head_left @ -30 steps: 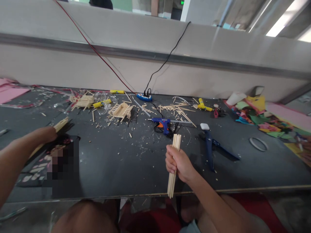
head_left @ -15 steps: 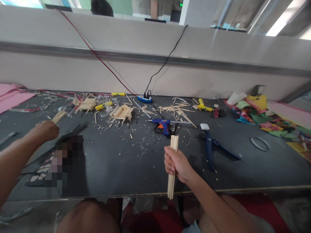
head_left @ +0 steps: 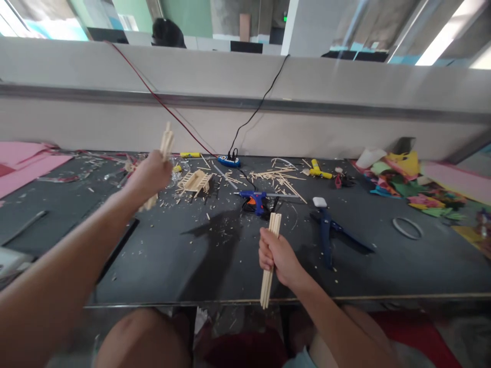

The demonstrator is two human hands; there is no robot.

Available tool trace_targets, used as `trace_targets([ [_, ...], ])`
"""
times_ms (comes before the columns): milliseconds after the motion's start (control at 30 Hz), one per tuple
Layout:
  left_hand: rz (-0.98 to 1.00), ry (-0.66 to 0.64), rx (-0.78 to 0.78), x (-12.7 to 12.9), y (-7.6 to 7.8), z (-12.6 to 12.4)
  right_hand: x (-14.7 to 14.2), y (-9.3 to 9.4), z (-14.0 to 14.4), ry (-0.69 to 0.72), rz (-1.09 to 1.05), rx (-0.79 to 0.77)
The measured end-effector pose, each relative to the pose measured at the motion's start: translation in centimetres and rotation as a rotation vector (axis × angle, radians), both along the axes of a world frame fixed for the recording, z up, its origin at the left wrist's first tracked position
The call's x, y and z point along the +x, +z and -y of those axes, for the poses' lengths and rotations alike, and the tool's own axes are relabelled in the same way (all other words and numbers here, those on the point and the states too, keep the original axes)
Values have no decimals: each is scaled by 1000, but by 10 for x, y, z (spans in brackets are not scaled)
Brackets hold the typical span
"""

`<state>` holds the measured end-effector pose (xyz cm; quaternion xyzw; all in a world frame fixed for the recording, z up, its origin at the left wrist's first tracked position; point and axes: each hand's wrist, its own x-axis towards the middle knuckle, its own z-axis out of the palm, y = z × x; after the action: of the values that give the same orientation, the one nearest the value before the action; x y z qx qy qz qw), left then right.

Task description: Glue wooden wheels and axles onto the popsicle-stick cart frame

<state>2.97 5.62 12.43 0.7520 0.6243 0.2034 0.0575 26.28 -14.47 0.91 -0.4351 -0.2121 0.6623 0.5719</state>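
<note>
My left hand (head_left: 151, 176) is raised over the left side of the table, closed round a bundle of thin wooden sticks (head_left: 167, 142) that shows above and below the fist. In my right hand (head_left: 282, 258), near the front edge, is a second bundle of wooden sticks (head_left: 267, 289), held nearly upright with its lower ends over the edge. Just beyond that hand lies a blue glue gun (head_left: 256, 198) with an orange trigger. A small model built of sticks (head_left: 195, 181) stands to the right of my left hand.
Loose sticks (head_left: 282, 176) lie scattered behind the glue gun, near a blue power strip (head_left: 229, 161). Dark blue cutters (head_left: 326, 237) and a tape ring (head_left: 407, 228) rest on the right. Coloured paper pieces (head_left: 425, 186) are heaped at the far right. A low partition (head_left: 326, 128) backs the table.
My left hand has moved right and up from the left of the table, lifting its bundle of sticks. My right hand has hardly moved. The dark pouch-like item at left is no longer visible.
</note>
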Motion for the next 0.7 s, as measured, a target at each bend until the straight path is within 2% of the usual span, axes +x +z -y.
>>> trace_targets([
  [33,8,16,41,17,-3,10,0,0,0,-11,4,-4],
  [67,61,-29,62,33,-7,23,0,0,-1,-23,6,-7],
  [133,261,-68,61,62,-20,53,0,-1,-1,-50,12,-2],
  [200,495,-167,39,84,-37,83,1,-2,-2,-80,25,9],
  [267,753,-221,-76,98,-56,110,3,-2,-3,-107,49,11],
  [367,1081,-214,-169,106,-84,135,8,-2,-5,-136,80,-4],
  [433,1130,-223,-192,106,-99,143,12,-2,-5,-147,91,-10],
  [533,1034,-287,-243,104,-116,150,15,-3,-7,-161,122,3],
  [633,928,-383,-343,103,-127,154,14,-5,-6,-181,193,57],
  [700,944,-406,-420,104,-130,156,13,-6,-6,-181,231,101],
])
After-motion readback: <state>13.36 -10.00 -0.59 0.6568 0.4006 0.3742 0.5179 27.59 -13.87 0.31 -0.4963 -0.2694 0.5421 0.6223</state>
